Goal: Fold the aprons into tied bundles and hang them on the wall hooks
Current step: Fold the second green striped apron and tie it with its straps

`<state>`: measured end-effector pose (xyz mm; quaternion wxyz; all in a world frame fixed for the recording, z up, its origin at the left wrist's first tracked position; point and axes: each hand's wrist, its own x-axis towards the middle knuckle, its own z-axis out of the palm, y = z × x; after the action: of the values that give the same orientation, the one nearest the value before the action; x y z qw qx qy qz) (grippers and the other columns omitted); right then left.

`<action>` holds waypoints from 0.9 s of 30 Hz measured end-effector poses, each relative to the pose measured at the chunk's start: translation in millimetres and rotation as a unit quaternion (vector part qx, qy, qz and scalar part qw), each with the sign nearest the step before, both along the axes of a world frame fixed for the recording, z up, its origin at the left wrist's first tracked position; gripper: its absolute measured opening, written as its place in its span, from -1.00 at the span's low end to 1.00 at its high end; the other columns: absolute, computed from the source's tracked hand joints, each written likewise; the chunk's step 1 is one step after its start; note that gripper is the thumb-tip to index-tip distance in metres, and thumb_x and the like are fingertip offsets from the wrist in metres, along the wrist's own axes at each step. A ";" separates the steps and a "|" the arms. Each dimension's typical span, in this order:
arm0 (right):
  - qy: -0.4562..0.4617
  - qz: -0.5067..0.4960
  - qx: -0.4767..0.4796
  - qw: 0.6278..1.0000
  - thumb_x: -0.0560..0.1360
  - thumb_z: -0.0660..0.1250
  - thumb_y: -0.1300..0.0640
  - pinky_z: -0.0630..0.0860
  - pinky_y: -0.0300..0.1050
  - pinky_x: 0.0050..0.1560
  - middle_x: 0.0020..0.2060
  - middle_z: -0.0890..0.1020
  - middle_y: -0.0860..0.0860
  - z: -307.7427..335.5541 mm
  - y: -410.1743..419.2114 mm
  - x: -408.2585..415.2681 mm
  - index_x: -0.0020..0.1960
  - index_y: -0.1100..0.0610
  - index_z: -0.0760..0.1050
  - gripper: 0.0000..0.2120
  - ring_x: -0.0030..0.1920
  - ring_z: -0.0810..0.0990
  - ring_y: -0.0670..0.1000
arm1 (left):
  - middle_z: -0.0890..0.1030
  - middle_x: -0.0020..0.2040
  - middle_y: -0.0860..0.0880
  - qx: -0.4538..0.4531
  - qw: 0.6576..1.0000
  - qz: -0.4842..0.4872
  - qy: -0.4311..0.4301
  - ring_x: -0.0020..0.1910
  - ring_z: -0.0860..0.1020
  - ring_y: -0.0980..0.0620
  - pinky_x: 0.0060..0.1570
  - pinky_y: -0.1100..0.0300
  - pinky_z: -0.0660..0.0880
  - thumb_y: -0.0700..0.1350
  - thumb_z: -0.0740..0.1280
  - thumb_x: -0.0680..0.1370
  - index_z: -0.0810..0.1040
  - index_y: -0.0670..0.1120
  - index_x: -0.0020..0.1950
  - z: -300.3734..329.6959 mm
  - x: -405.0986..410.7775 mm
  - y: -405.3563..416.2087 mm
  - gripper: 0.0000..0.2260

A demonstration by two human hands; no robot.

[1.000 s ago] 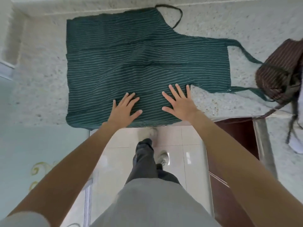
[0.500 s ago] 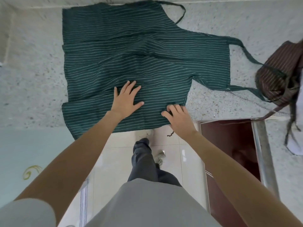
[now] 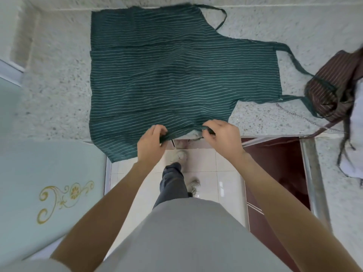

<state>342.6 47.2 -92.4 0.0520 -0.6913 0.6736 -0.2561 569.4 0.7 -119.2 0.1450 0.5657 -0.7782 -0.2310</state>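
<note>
A dark green striped apron [image 3: 176,71] lies spread flat on the speckled stone counter [image 3: 55,95], its near edge hanging slightly over the counter's front. My left hand [image 3: 150,143] pinches that near edge left of centre. My right hand [image 3: 222,138] grips the same edge further right, fingers curled round the bunched cloth. The apron's neck loop [image 3: 222,15] lies at the far side, and its waist ties [image 3: 292,59] trail off to the right.
A brown striped apron bundle [image 3: 334,85] with loose straps sits on the counter at the right, next to a white cloth [image 3: 353,146]. Below the counter are a pale green cabinet door [image 3: 49,193], a dark red opening [image 3: 279,173] and the tiled floor [image 3: 206,173].
Both hands were pressed flat on the apron. They have drawn back to its near edge and now curl round the cloth, lifting it slightly.
</note>
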 end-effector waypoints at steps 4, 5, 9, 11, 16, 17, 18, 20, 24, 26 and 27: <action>0.059 -0.013 -0.013 0.998 0.32 0.22 0.25 0.39 -0.22 -0.42 -0.36 0.58 0.00 7.8 25.5 -1.0 -0.14 0.14 0.57 -0.81 -0.37 0.56 0.04 | 0.61 0.03 0.01 -0.010 1.000 -0.023 -0.002 0.03 0.54 -0.03 -0.04 0.13 0.46 -0.31 0.34 0.42 0.57 -0.06 0.06 21.2 29.3 10.8 -0.73; 0.091 -0.007 -0.012 0.996 0.28 0.28 0.31 0.36 -0.20 -0.41 -0.37 0.57 0.02 6.2 32.0 -3.5 -0.16 0.16 0.55 -0.82 -0.36 0.54 0.07 | 0.62 0.04 0.00 -0.001 0.999 -0.031 -0.011 0.05 0.54 -0.05 -0.01 0.12 0.45 -0.32 0.33 0.41 0.58 -0.05 0.07 24.3 38.4 13.0 -0.71; 0.212 0.038 0.016 0.976 0.15 0.37 0.47 0.41 -0.08 -0.33 -0.31 0.53 0.10 5.7 49.5 -2.4 -0.11 0.21 0.51 -0.65 -0.31 0.48 0.13 | 0.66 -0.01 -0.07 -0.002 0.999 -0.001 -0.033 -0.02 0.58 -0.14 -0.05 0.07 0.49 -0.33 0.30 0.45 0.58 -0.06 0.11 37.6 82.9 28.8 -0.70; 0.230 0.039 0.030 0.972 0.12 0.38 0.47 0.42 -0.05 -0.30 -0.31 0.52 0.12 9.1 57.0 -3.1 -0.09 0.22 0.49 -0.61 -0.31 0.48 0.14 | 0.66 0.00 -0.06 0.018 0.999 0.000 -0.028 -0.08 0.60 -0.13 -0.15 0.08 0.49 -0.30 0.28 0.50 0.53 -0.12 0.13 41.8 96.1 39.0 -0.77; 0.214 0.089 0.071 0.970 0.01 0.40 0.51 0.40 -0.12 -0.45 -0.39 0.53 0.09 23.0 77.0 -12.6 -0.11 0.23 0.52 -0.53 -0.39 0.50 0.12 | 0.66 0.01 0.00 0.018 0.998 0.025 -0.047 -0.13 0.61 -0.14 -0.21 0.07 0.47 -0.15 0.22 0.59 0.46 -0.13 0.13 46.9 109.8 52.9 -0.86; 0.189 0.116 0.091 0.971 0.03 0.40 0.52 0.40 -0.14 -0.48 -0.37 0.56 0.09 25.0 82.1 -15.5 -0.09 0.22 0.54 -0.52 -0.37 0.52 0.12 | 0.66 0.01 -0.01 0.017 0.998 0.037 -0.053 -0.13 0.61 -0.14 -0.21 0.05 0.48 -0.12 0.21 0.60 0.46 -0.13 0.13 48.2 111.3 53.4 -0.85; 0.151 0.142 0.115 0.972 0.12 0.41 0.52 0.43 -0.13 -0.45 -0.31 0.60 0.10 27.0 87.0 -18.4 -0.03 0.21 0.55 -0.54 -0.33 0.56 0.13 | 0.66 -0.01 -0.02 0.014 0.997 0.048 -0.057 -0.14 0.60 -0.15 -0.21 0.03 0.49 -0.09 0.20 0.61 0.46 -0.12 0.12 49.9 112.4 53.4 -0.84; 0.059 0.152 0.168 0.972 0.41 0.34 0.41 0.52 -0.07 -0.31 -0.15 0.66 0.11 35.7 90.4 -23.7 0.12 0.19 0.53 -0.69 -0.22 0.60 0.14 | 0.66 -0.07 -0.04 0.007 0.995 0.075 -0.061 -0.16 0.59 -0.15 -0.21 0.01 0.50 -0.04 0.20 0.61 0.49 -0.10 0.11 55.6 112.8 50.8 -0.82; -0.087 0.034 0.154 0.984 0.57 0.25 0.16 0.36 -0.22 -0.37 -0.37 0.58 -0.03 53.6 68.3 -30.4 0.11 0.11 0.52 -0.85 -0.40 0.51 -0.02 | 0.64 -0.08 -0.03 -0.006 0.993 0.099 -0.063 -0.21 0.58 -0.11 -0.26 0.05 0.51 0.01 0.21 0.60 0.51 -0.07 0.06 72.8 106.5 27.2 -0.81; -0.112 0.002 0.101 0.989 0.57 0.25 0.14 0.29 -0.34 -0.43 -0.46 0.50 -0.07 61.3 46.3 -32.3 0.08 0.09 0.53 -0.87 -0.47 0.46 -0.07 | 0.62 -0.04 -0.04 -0.046 0.992 0.104 -0.050 -0.13 0.57 -0.12 -0.19 0.04 0.50 -0.04 0.21 0.60 0.52 -0.11 0.07 82.0 102.2 7.7 -0.82; -0.122 -0.009 0.078 0.989 0.58 0.24 0.13 0.28 -0.34 -0.44 -0.48 0.49 -0.05 65.4 34.6 -32.3 0.08 0.08 0.53 -0.87 -0.49 0.44 -0.07 | 0.60 -0.03 -0.09 -0.079 0.991 0.098 -0.041 -0.08 0.54 -0.14 -0.15 0.01 0.49 -0.10 0.22 0.60 0.52 -0.15 0.07 85.2 100.5 -3.1 -0.84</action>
<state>310.3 81.9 -27.0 0.1852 -0.6429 0.6863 -0.2854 669.9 -2.4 -34.0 0.1793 0.6350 -0.7401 -0.1298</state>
